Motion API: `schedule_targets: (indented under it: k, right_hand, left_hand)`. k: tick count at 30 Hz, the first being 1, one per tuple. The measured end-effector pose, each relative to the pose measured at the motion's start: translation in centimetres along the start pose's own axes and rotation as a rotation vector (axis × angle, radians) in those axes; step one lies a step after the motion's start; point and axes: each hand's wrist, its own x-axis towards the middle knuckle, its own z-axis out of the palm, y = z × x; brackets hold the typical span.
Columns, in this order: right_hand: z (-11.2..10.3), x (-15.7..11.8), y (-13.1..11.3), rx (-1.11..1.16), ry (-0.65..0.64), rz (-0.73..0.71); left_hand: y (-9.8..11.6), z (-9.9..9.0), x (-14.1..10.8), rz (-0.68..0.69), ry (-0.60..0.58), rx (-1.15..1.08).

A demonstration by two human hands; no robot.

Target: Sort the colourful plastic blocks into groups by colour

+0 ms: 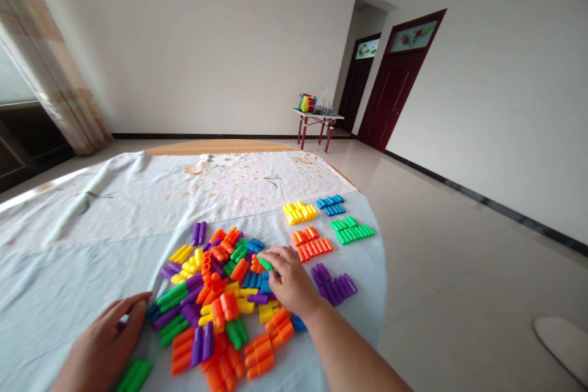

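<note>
My right hand (287,275) pinches a green plastic piece (265,262) above the right side of a mixed pile (215,294) of orange, yellow, purple, green and blue pieces. Resting on the cloth left of the pile, my left hand (108,340) has its thumb and forefinger curved toward each other; a bit of purple shows between them. A green piece (134,376) lies beside it. Right of the pile are single-colour groups: yellow (300,212), blue (330,204), green (352,230), orange (312,244) and purple (334,285).
A pale cloth (92,263) and a floral one (229,184) cover the round table, whose bare wooden edge (220,146) shows at the back. Beyond stands a small table (318,114) with bags, near dark red doors (399,82). A curtain (50,61) hangs at the left.
</note>
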Motion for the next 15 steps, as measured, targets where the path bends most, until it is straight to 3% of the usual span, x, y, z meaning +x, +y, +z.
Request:
schedule_targets:
  k: [6,10,15]
  right_hand:
    - [-0.2,-0.1,-0.1,0.111,0.047,-0.038]
    - [0.4,0.0,0.2,0.046,0.112,0.061]
    - [1.1,0.0,0.8,0.009,0.075,0.119]
  left_hand:
    - [1.4,-0.7,-0.4,-0.041,-0.004,-0.073]
    - [1.5,-0.8,-0.4,-0.048,-0.02,-0.083]
    - [0.4,-0.2,-0.1,-0.042,-0.017,-0.04]
